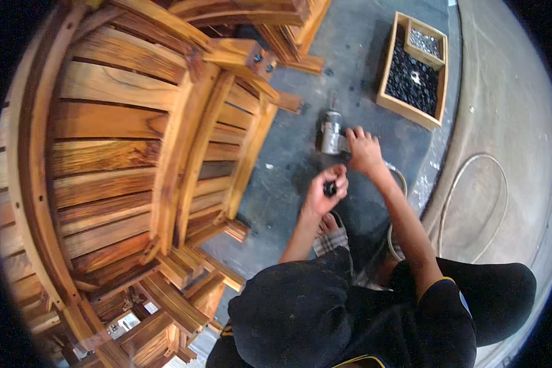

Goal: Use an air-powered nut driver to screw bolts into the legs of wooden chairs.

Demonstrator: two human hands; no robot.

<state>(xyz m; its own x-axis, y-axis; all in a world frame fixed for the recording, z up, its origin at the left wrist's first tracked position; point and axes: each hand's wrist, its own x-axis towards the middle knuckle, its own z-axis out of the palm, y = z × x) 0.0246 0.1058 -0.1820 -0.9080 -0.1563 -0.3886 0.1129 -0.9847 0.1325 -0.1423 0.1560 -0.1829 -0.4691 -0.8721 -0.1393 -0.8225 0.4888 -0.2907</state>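
My left hand (327, 191) is curled closed around a small black round piece (330, 188) that looks like the ones in the wooden box. Just beyond it, my right hand (364, 151) bends its fingers over the handle end of a silver air-powered driver (332, 135). This tool lies on the dark floor mat with its bit pointing away from me; the fingers partly hide its handle. To the left of both hands stands a slatted wooden bench or chair frame (190, 153). A bare foot (329, 223) shows below my left hand.
A wooden box (383, 92) of black round pieces (411, 76) sits at the far right, with a compartment of small silver hardware (424, 42). A pale air hose (443, 208) loops over the floor at right. More wooden furniture (239, 12) stands at the far left and near left.
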